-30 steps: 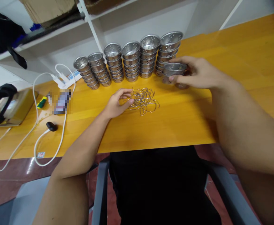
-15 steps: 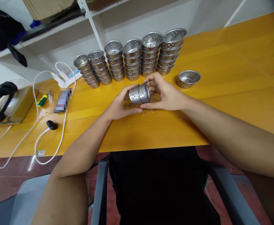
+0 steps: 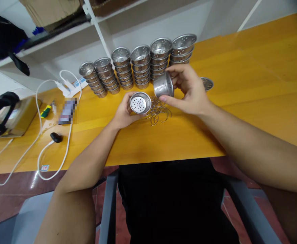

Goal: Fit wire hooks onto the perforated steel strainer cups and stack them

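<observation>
My left hand [image 3: 125, 113] is closed around a perforated metal cup [image 3: 139, 103], its open mouth and holed bottom turned towards me. In my right hand [image 3: 187, 89] is a second perforated metal cup [image 3: 161, 86], tipped on its side, apart from the first. Beneath and between the hands lies a tangle of thin wire rings [image 3: 160, 113] on the wooden table [image 3: 143, 142]. A single perforated cup [image 3: 207, 83] stands just beyond my right wrist, which partly hides it.
Several stacks of perforated cups [image 3: 140, 64] line the back by the shelf [image 3: 130, 20]. To the left are a phone [image 3: 67, 111], a power strip [image 3: 76, 87], white cables [image 3: 69, 145], a black mouse-like object [image 3: 56, 137] and a yellow-green tool [image 3: 45, 112].
The two nested cups have come apart. My right hand has moved right and up with one; my left hand keeps the other, now tilted with its mouth towards me.
</observation>
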Demonstrator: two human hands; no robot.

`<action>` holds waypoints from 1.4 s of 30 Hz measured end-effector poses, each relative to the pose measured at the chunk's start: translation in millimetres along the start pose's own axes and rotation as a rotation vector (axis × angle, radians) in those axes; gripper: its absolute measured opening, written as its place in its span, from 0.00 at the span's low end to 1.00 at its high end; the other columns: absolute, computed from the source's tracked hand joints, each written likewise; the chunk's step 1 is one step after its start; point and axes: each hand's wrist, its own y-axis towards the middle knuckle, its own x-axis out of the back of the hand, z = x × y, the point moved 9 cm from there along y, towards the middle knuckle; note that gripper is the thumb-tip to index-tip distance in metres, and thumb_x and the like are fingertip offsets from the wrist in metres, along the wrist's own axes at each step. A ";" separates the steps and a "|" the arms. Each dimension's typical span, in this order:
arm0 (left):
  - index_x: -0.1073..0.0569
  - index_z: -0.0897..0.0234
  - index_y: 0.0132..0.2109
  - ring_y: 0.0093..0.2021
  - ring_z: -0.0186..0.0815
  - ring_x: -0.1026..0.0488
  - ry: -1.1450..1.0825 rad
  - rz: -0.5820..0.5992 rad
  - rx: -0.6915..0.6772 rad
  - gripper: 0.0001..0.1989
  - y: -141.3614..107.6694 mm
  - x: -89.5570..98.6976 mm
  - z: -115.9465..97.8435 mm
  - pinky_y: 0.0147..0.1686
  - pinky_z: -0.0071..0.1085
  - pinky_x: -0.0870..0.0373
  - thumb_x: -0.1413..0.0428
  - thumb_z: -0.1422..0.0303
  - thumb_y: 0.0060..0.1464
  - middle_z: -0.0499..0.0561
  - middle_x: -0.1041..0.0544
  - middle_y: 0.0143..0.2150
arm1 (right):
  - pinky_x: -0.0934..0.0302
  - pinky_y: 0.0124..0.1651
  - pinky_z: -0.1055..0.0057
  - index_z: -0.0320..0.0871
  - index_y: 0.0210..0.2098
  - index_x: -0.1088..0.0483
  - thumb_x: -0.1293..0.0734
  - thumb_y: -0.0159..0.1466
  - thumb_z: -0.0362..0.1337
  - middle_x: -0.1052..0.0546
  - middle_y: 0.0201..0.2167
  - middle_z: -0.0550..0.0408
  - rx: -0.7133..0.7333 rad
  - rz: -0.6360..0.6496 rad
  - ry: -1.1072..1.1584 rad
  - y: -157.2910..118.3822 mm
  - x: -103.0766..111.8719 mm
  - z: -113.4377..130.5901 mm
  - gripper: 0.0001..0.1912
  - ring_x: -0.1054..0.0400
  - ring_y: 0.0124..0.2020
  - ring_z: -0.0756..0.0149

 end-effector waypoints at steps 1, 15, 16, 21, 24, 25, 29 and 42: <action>0.29 0.51 0.76 0.74 0.56 0.13 -0.018 0.012 -0.019 0.49 -0.1 -2.0 -4.3 0.76 0.59 0.12 0.20 0.32 0.65 0.62 0.16 0.73 | 0.19 0.67 0.20 0.67 0.81 0.26 0.16 0.64 0.79 0.15 0.72 0.45 0.018 0.027 -0.020 -1.7 -5.0 2.3 0.54 0.19 0.64 0.28; 0.23 0.55 0.76 0.72 0.54 0.10 0.001 0.064 -0.020 0.49 0.8 -7.7 -20.7 0.75 0.54 0.10 0.21 0.29 0.65 0.63 0.12 0.73 | 0.20 0.79 0.28 0.57 0.80 0.23 0.12 0.63 0.79 0.16 0.73 0.41 0.125 0.225 -0.033 -10.7 -42.8 1.7 0.58 0.18 0.71 0.29; 0.22 0.56 0.76 0.72 0.54 0.10 0.012 0.066 -0.017 0.50 1.0 -7.1 -20.9 0.75 0.54 0.10 0.21 0.29 0.64 0.63 0.12 0.72 | 0.21 0.79 0.28 0.57 0.80 0.22 0.12 0.63 0.79 0.16 0.73 0.41 0.131 0.235 -0.041 -10.9 -43.5 3.0 0.57 0.18 0.72 0.28; 0.20 0.58 0.77 0.75 0.57 0.12 0.073 0.071 -0.005 0.53 0.9 -2.9 -19.1 0.80 0.55 0.14 0.20 0.29 0.62 0.65 0.12 0.74 | 0.23 0.81 0.27 0.57 0.80 0.21 0.13 0.63 0.80 0.15 0.74 0.40 0.141 0.253 -0.066 -10.6 -43.3 6.0 0.57 0.19 0.74 0.25; 0.20 0.57 0.78 0.75 0.57 0.12 0.059 0.085 -0.034 0.51 -0.7 -3.7 -18.4 0.80 0.55 0.14 0.18 0.32 0.62 0.64 0.12 0.75 | 0.23 0.80 0.27 0.59 0.80 0.20 0.11 0.63 0.79 0.14 0.73 0.42 0.153 0.265 -0.052 -11.8 -45.5 6.4 0.57 0.18 0.73 0.26; 0.19 0.57 0.78 0.75 0.57 0.12 0.057 0.089 -0.039 0.51 -1.3 -4.1 -17.7 0.80 0.55 0.14 0.17 0.33 0.62 0.64 0.12 0.75 | 0.23 0.80 0.27 0.60 0.80 0.20 0.11 0.63 0.78 0.14 0.72 0.43 0.153 0.268 -0.050 -12.4 -46.5 6.4 0.56 0.17 0.72 0.26; 0.19 0.57 0.78 0.76 0.57 0.11 0.047 0.092 -0.060 0.49 -2.5 -4.8 -17.6 0.81 0.56 0.14 0.17 0.35 0.63 0.64 0.12 0.76 | 0.21 0.78 0.28 0.60 0.78 0.20 0.12 0.65 0.77 0.14 0.72 0.44 0.157 0.274 -0.066 -14.7 -49.5 6.5 0.52 0.17 0.71 0.29; 0.30 0.51 0.85 0.71 0.48 0.10 -0.060 0.094 0.050 0.50 -6.3 -12.9 -3.9 0.75 0.49 0.10 0.19 0.40 0.70 0.64 0.15 0.78 | 0.26 0.83 0.26 0.56 0.82 0.24 0.15 0.72 0.69 0.20 0.80 0.39 0.182 0.006 -0.217 1.7 24.9 14.2 0.48 0.23 0.79 0.25</action>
